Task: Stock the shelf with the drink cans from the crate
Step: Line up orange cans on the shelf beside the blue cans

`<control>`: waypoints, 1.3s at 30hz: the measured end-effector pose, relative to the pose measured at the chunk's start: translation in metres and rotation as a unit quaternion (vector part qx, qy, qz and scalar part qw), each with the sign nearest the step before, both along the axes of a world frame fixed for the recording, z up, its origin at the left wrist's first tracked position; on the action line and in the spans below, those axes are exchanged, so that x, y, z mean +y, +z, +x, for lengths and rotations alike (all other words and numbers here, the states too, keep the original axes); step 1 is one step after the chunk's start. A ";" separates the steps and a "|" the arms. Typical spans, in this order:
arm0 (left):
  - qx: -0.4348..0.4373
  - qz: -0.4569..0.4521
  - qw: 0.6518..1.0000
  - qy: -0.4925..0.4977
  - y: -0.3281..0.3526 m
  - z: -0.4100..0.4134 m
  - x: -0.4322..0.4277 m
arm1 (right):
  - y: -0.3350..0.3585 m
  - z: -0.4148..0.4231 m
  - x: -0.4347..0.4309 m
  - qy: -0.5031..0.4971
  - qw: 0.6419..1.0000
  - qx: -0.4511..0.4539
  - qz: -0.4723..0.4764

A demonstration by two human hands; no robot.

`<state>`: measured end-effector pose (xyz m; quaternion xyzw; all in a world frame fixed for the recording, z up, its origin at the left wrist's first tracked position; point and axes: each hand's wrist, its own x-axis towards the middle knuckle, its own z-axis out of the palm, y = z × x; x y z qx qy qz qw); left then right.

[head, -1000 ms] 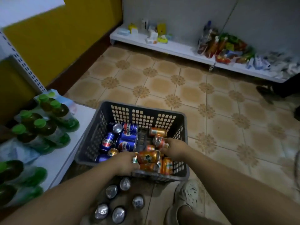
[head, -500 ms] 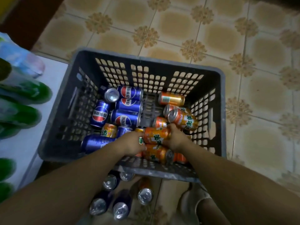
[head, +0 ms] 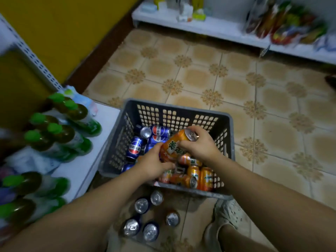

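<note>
Currently, I judge stocking to be at an early stage. Many drink cans lie in the crate (head: 173, 104) at frame centre: blue cans (head: 135, 147) at its left side, orange cans (head: 201, 177) at its lower right. Five upright cans (head: 141, 205) stand on the floor below the crate, lower centre of frame. No can shows on the shelf (head: 102, 120) at frame left, which carries green-capped bottles (head: 72, 113). One orange can (head: 172, 145) is raised, tilted, above the crate contents. My right grip (head: 201, 145) is curled round its upper end, near the lid. My left grip (head: 152, 162) is curled round its lower end. Neither grip is spread open.
</note>
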<state>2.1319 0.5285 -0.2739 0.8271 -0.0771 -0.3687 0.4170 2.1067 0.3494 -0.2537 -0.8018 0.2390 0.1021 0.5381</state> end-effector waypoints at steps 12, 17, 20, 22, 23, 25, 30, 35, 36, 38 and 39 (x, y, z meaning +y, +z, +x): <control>-0.215 -0.152 0.951 0.159 0.258 -0.086 0.129 | 0.281 -0.053 0.154 0.089 0.965 -0.241 0.055; -0.277 -0.157 0.916 0.245 0.330 -0.151 0.202 | 0.358 -0.095 0.237 0.143 0.943 -0.290 0.083; -0.309 -0.135 0.896 0.289 0.353 -0.190 0.249 | 0.383 -0.120 0.289 0.186 0.927 -0.316 0.082; -0.323 -0.124 0.883 0.318 0.361 -0.215 0.278 | 0.395 -0.138 0.322 0.227 0.914 -0.327 0.076; -0.327 -0.119 0.876 0.334 0.364 -0.228 0.293 | 0.399 -0.147 0.339 0.248 0.908 -0.329 0.076; -0.325 -0.100 0.870 0.358 0.369 -0.249 0.321 | 0.404 -0.161 0.369 0.279 0.899 -0.326 0.083; -0.296 0.015 0.864 0.407 0.368 -0.294 0.395 | 0.404 -0.188 0.438 0.360 0.877 -0.297 0.110; -0.247 0.261 0.833 0.420 0.363 -0.340 0.477 | 0.393 -0.202 0.503 0.414 0.862 -0.271 0.113; -0.225 0.303 0.825 0.421 0.360 -0.349 0.492 | 0.389 -0.205 0.514 0.424 0.858 -0.268 0.112; -0.192 0.377 0.808 0.409 0.355 -0.366 0.516 | 0.383 -0.208 0.533 0.444 0.849 -0.265 0.110; -0.182 0.406 0.801 0.400 0.352 -0.372 0.526 | 0.380 -0.209 0.542 0.451 0.845 -0.265 0.111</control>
